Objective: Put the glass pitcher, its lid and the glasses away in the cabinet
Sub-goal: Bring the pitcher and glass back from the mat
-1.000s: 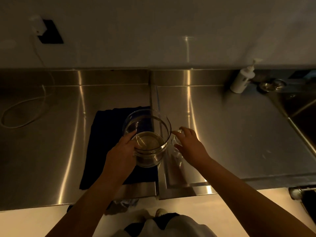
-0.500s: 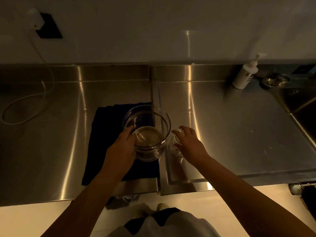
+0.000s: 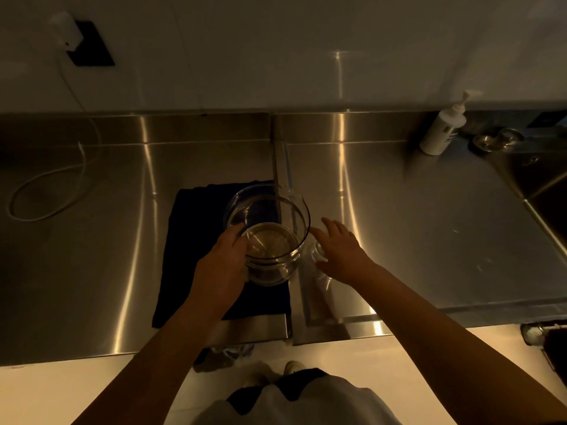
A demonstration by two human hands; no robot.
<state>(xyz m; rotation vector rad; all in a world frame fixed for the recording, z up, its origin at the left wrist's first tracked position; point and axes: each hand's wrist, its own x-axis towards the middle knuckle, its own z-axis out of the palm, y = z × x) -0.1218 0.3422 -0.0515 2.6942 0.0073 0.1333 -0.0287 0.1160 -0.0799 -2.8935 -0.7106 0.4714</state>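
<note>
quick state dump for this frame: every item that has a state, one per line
pitcher: upright on the cloth, lid off
left hand: holds the pitcher's side
right hand: fingers spread over a small glass
small glass: beside the pitcher, mostly hidden
cloth: flat on the counter
soap bottle: upright
cable: loose on the counter

- The glass pitcher [image 3: 266,234] is clear, with a dark line along its rim.
- The cloth [image 3: 196,240] under it is dark navy, plain.
- The counter [image 3: 429,228] is silver steel with bright streaks of glare.
- The pump bottle [image 3: 441,130] is white with a dark label.
- The cable [image 3: 46,191] is white.
- The wall plate [image 3: 90,47] is black on a pale wall.
</note>
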